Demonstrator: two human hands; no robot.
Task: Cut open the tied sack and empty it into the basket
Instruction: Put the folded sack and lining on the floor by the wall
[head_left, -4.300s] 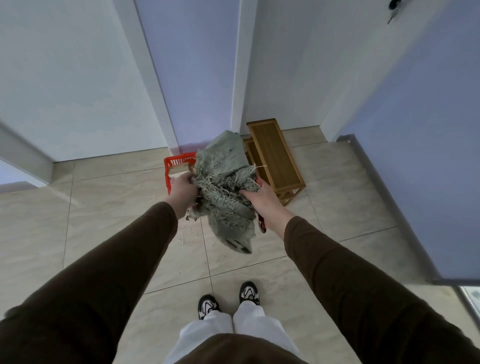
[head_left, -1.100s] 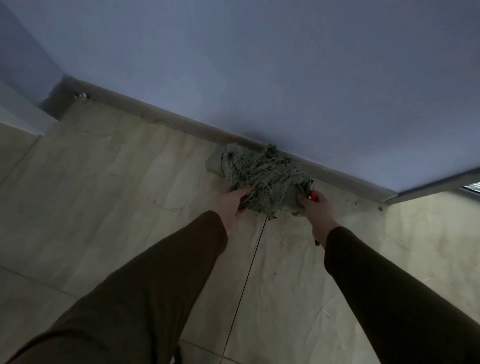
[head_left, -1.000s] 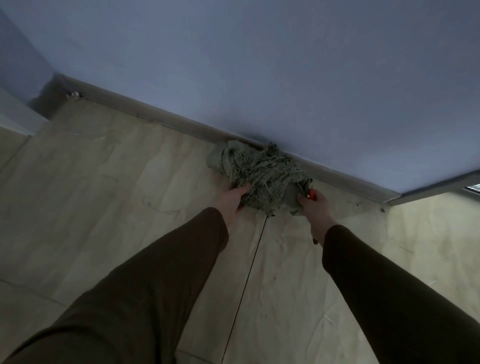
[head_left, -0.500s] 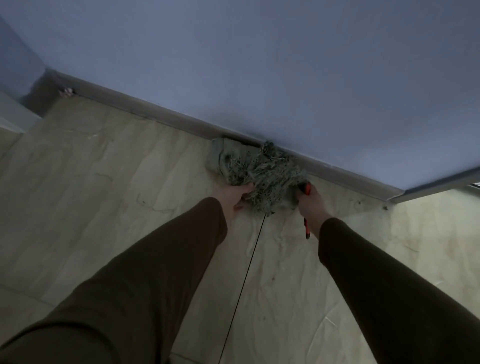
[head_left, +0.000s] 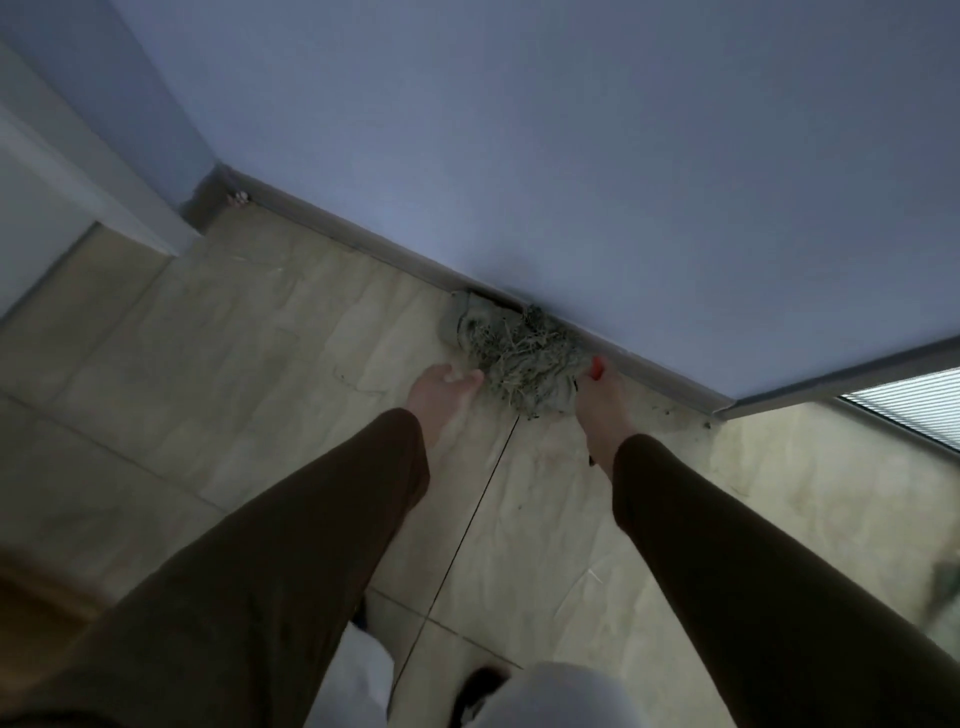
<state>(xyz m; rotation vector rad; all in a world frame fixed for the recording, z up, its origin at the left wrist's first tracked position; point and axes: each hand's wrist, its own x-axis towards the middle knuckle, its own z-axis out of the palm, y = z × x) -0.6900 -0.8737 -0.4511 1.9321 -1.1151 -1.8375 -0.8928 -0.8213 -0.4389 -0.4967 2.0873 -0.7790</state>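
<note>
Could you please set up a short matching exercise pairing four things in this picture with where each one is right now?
Things:
1. sack
2. left hand
3. right hand
4. red tool

Places:
A. on the sack's right side, fingers curled round a red handle
B. on the floor against the foot of the wall
C. at the sack's left edge
D. poking out of the top of a hand's grip

Right pairs: 1-B, 2-C, 3-A, 4-D
</note>
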